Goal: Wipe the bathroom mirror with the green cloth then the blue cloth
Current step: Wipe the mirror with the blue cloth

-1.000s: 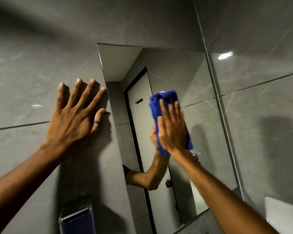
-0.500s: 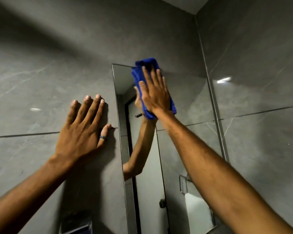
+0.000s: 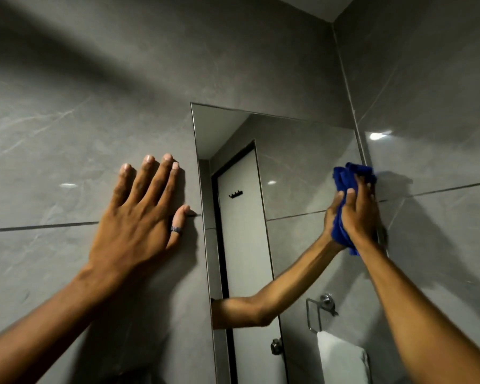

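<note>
Judging by the blue cloth (image 3: 344, 189) being bunched in the right hand (image 3: 358, 214), whose grip is clamped on it at the mirror (image 3: 294, 173) right edge, the second wipe is underway, perhaps needing downward strokes, while the left hand (image 3: 133, 217) is spread flat on the wall (image 3: 94, 92).

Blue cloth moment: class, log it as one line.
stage: blue-cloth wipe | right hand: blue cloth pressed at mirror right edge | left hand: flat on wall

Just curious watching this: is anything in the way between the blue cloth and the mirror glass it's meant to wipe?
Nothing visible. The right hand presses the bunched blue cloth against the frameless rectangular wall mirror at its right edge. The left hand lies flat on the grey tiled wall, off the glass.
</note>
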The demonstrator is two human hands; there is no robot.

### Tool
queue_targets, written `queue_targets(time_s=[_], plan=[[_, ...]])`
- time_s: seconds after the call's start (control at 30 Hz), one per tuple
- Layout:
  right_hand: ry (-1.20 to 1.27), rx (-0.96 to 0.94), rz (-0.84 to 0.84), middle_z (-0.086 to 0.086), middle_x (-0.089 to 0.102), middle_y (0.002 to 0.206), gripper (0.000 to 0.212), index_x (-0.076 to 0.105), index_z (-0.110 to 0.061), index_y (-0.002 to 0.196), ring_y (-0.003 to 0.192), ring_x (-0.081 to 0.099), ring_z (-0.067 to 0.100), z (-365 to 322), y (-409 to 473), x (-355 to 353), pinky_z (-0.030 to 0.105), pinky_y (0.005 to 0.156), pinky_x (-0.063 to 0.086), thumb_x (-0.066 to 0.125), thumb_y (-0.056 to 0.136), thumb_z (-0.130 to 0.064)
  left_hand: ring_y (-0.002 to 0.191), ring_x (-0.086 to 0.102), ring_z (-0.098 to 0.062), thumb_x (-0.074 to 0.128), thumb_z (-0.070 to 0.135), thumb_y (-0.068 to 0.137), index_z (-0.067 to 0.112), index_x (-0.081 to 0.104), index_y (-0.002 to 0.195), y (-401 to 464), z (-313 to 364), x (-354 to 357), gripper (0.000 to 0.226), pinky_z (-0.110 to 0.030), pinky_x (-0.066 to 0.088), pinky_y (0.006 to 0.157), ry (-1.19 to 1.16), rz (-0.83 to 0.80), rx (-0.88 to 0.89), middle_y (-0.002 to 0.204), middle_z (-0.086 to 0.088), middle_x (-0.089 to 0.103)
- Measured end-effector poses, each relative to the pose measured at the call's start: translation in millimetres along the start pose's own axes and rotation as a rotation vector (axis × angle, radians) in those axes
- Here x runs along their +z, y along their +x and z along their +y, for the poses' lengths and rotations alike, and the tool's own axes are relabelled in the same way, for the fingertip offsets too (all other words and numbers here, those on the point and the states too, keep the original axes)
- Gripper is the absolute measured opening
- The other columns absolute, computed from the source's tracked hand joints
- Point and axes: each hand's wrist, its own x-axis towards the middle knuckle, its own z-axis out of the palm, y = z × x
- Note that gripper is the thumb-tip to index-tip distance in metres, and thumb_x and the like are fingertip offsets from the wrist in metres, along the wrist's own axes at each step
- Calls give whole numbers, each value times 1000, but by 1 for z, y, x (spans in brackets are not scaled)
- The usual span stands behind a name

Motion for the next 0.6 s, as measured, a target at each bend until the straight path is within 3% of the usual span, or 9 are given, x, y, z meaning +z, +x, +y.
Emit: queue_targets(time_s=[0.13, 0.23, 0.3, 0.37, 0.43, 0.53, 0.6], plan=[[76, -186, -50, 18, 47, 149, 44, 40, -24, 147, 131, 52, 34, -44, -71, 14, 23, 111, 39, 35, 104, -30, 161, 6, -34, 22, 52, 101, 7, 16, 162, 0, -2, -1, 76, -57, 10, 130, -17, -18, 7, 172, -16, 11], [72, -321, -139, 12, 37, 159, 47, 44, -24, 147, 146, 37, 30, -112, -124, 31, 33, 121, 27, 33, 102, -32, 161, 5, -36, 21, 50, 102, 6, 13, 162, 0, 6, -4, 75, -58, 9, 130, -40, -49, -5, 172, -18, 9], [117, -352, -200, 8, 35, 160, 48, 46, -25, 145, 150, 30, 26, -154, -165, 36, 32, 122, 20, 30, 101, -35, 160, 5, -35, 20, 46, 101, 5, 12, 162, -1, 11, -12, 74, -57, 8, 130, -95, -94, -35, 172, -18, 9], [263, -314, -259, 8, 40, 158, 45, 48, -23, 143, 149, 32, 25, -187, -211, 32, 34, 122, 24, 33, 102, -31, 160, 5, -32, 16, 45, 96, 5, 12, 161, -4, 8, -26, 77, -52, 5, 131, -173, -181, -19, 171, -18, 10], [462, -182, -318, 9, 50, 150, 42, 50, -19, 141, 141, 45, 23, -210, -248, 24, 35, 117, 37, 38, 102, -27, 161, 4, -27, 17, 43, 91, 7, 16, 162, -7, 5, -37, 80, -47, -2, 132, -326, -279, 8, 172, -15, 11], [889, 438, -363, 15, 55, 143, 32, 53, -14, 132, 123, 57, 26, -231, -281, -4, 32, 108, 46, 41, 104, -24, 162, 5, -26, 32, 22, 99, 6, 27, 160, -20, 2, -70, 63, -40, -5, 131, -876, -376, -163, 172, -14, 17], [1205, 762, -417, 16, 64, 122, 23, 56, -19, 112, 104, 61, 27, -229, -293, -34, 32, 98, 51, 35, 105, -27, 160, 16, -28, 41, 7, 105, 5, 36, 156, -36, 5, -95, 52, -37, 7, 132, -1142, -393, -367, 169, -16, 27]])
